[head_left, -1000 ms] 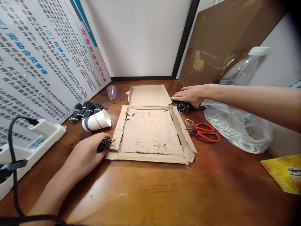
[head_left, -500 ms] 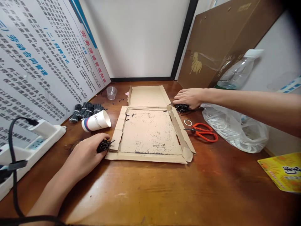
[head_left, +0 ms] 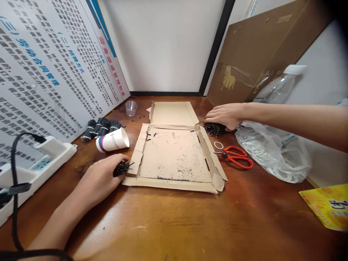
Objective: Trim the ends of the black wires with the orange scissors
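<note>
My left hand (head_left: 102,177) rests on the table at the left edge of the cardboard box. Its fingers are wrapped round a bundle of thin black strands (head_left: 121,168), whose ends poke out towards the box. Beyond the box's right side, my right hand (head_left: 227,115) is closed from above over a second, thicker bundle of black strands (head_left: 214,129). The palm hides most of that bundle. Between the two hands lies the flattened cardboard box (head_left: 174,152), opened out, with dark specks and a few short black bits on it.
Red-handled scissors (head_left: 237,158) and a white ring (head_left: 218,145) lie right of the box. Farther right is a clear plastic bag (head_left: 274,152) of white rings. A paper cup (head_left: 112,140) lies tipped left, before tied black bundles (head_left: 102,127). A power strip (head_left: 40,166) runs along the left.
The view has shifted slightly. Under my right hand more of the bundle's cut ends show now, facing me. My left hand keeps its grip and place.
</note>
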Demonstrator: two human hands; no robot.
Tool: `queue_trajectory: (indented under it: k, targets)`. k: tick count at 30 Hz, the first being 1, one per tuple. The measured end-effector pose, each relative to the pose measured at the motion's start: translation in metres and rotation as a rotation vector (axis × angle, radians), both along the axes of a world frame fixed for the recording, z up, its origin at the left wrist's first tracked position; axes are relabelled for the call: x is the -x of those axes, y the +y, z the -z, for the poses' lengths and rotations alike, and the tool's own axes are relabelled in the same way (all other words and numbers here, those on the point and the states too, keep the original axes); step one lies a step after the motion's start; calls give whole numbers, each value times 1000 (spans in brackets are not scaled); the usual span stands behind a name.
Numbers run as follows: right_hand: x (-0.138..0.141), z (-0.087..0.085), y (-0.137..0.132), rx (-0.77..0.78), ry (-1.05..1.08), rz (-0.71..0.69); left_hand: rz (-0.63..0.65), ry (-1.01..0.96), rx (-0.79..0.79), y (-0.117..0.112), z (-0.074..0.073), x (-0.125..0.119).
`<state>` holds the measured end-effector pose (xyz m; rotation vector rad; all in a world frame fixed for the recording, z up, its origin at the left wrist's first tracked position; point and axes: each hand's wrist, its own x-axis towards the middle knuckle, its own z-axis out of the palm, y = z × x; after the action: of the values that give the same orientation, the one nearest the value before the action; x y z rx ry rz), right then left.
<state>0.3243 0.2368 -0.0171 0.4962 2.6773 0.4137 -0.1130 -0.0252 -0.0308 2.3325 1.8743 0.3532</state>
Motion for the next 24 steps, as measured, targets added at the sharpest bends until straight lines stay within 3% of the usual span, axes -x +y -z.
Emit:
queue_trajectory:
  k: [3,7,13,24]
  targets:
    - [-2,-3,0,68,-62,15,6,-15,7,0,0,1]
    - [-8,8,0,100,-84,36,19,-18,12,1,1,2]
    - [-14,24,-2,44,-46,19,27,-14,-1,2,4,3]
    - [7,21,3,-87,-29,-42,15,-40,-7,1,2,2]
